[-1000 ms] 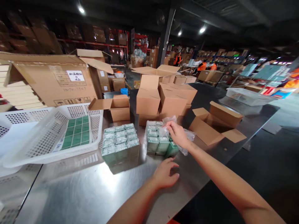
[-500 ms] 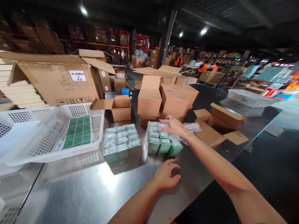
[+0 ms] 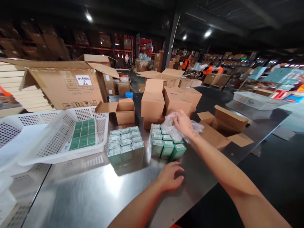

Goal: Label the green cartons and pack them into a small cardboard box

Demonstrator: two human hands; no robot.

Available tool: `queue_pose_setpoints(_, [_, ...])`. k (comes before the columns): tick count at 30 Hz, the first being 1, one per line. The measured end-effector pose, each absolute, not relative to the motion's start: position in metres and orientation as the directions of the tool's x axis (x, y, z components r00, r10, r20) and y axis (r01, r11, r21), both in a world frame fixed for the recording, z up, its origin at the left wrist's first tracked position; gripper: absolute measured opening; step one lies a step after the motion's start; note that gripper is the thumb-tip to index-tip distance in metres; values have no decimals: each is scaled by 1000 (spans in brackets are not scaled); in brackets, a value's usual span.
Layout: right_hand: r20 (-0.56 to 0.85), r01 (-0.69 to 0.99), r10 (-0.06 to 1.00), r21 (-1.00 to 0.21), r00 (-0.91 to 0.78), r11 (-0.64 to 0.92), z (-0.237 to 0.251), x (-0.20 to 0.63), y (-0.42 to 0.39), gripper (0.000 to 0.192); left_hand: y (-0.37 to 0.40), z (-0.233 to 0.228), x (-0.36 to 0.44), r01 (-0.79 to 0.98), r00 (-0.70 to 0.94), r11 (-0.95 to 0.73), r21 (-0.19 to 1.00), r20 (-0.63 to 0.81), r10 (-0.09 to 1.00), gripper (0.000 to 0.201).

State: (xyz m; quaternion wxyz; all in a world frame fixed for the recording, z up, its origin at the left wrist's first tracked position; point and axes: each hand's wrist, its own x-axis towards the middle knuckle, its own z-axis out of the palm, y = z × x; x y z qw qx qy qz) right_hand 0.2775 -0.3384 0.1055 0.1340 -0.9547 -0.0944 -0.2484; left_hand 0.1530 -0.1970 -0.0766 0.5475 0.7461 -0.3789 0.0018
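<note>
My right hand [image 3: 182, 123] pinches a crumpled clear plastic wrap [image 3: 170, 126] above a group of small green boxes [image 3: 167, 146]. The wrap covers the back of that group, while the front boxes show bare and lean slightly apart. Just in front of them, my left hand [image 3: 170, 176] hovers over or rests on the metal table [image 3: 90, 190], fingers spread and holding nothing. Left of the group stands a block of green boxes [image 3: 125, 148] whose tops look shiny with film.
White perforated baskets [image 3: 102, 126] stand at the left, one with green boxes [image 3: 83, 133] inside. Brown cartons [image 3: 152, 103] are stacked behind the boxes. An open carton [image 3: 220, 126] lies at the right. A large carton [image 3: 64, 84] is at back left; people in orange vests [image 3: 186, 64] are far behind.
My right hand has closed on the plastic wrap and pulled it up and away from the box tops. The left hand has hardly moved. The view has shifted slightly.
</note>
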Motion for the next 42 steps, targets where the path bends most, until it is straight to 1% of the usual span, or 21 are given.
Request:
queue_pose_setpoints(2, [548,293,132,-217,826,-931,124,269,-339,30,-193,-62,148,-642,693,-88,762,528,-490,25])
queue_pose_setpoints(4, [565,402,221,-219,795,-889,137,249,-333,26,-184,-36,144,-773,627,-118,623,723,-290,36])
queue_pose_setpoints(6, [561,601,380,-281,735,-749,138,216,-317,26,-169,-3,138,-873,433,-247,420,901,0,68])
queue_pose_setpoints(7, [562,703,462,-350,686,-619,134,197,-306,28,-161,13,135,-878,375,-288,382,923,83,89])
queue_pose_setpoints(8, [576,783,530,-433,622,-446,128,178,-293,30,-153,26,130,-872,400,-261,414,910,105,103])
queue_pose_setpoints(9, [588,814,578,-512,566,-275,119,161,-280,29,-145,37,126,-846,505,-151,511,859,81,111])
queue_pose_setpoints(10, [610,819,575,-533,545,-211,110,146,-267,30,-138,43,120,-779,627,-10,627,779,18,117])
queue_pose_setpoints(12, [677,815,491,-565,549,-133,91,124,-244,30,-123,46,108,-522,813,207,828,556,-175,119])
queue_pose_setpoints(13, [707,822,449,-557,546,-123,83,118,-234,30,-115,44,101,-397,856,240,886,452,-253,116])
queue_pose_setpoints(15, [731,850,450,-505,513,-149,70,113,-221,31,-98,36,90,-208,902,186,960,262,-344,99])
queue_pose_setpoints(16, [711,869,507,-456,487,-194,67,113,-217,31,-88,32,85,-138,918,138,981,179,-353,89])
queue_pose_setpoints(18, [611,889,648,-351,455,-293,65,118,-215,29,-69,24,77,-34,938,63,997,53,-342,73])
queue_pose_setpoints(20, [510,876,713,-301,482,-376,69,129,-222,25,-50,17,72,34,962,7,999,-30,-272,60])
queue_pose_setpoints(22, [501,800,627,-310,597,-513,76,149,-238,39,-34,10,71,84,986,-32,996,-88,-141,52])
queue_pose_setpoints(24, [518,613,406,-327,753,-719,79,175,-257,51,-23,1,72,158,987,-19,987,-157,29,55])
queue_pose_setpoints(25, [506,493,290,-330,813,-805,78,189,-267,51,-19,-3,73,194,976,18,981,-195,95,57])
queue_pose_setpoints(27, [418,348,190,-342,888,-873,72,212,-283,36,-13,-12,75,257,950,131,957,-275,147,58])
queue_pose_setpoints(30, [346,317,190,-360,919,-877,59,229,-291,12,-5,-22,76,275,957,198,941,-287,35,54])
queue_pose_setpoints(32, [367,326,189,-360,911,-874,54,230,-286,18,1,-25,76,203,979,145,968,-201,-29,52])
queue_pose_setpoints(36, [434,353,168,-389,885,-851,60,224,-272,22,11,-25,76,36,999,27,999,-36,-4,52])
queue_pose_setpoints(42, [552,351,-50,-595,832,-723,83,244,-276,30,15,-26,74,-27,997,-34,999,24,-76,50])
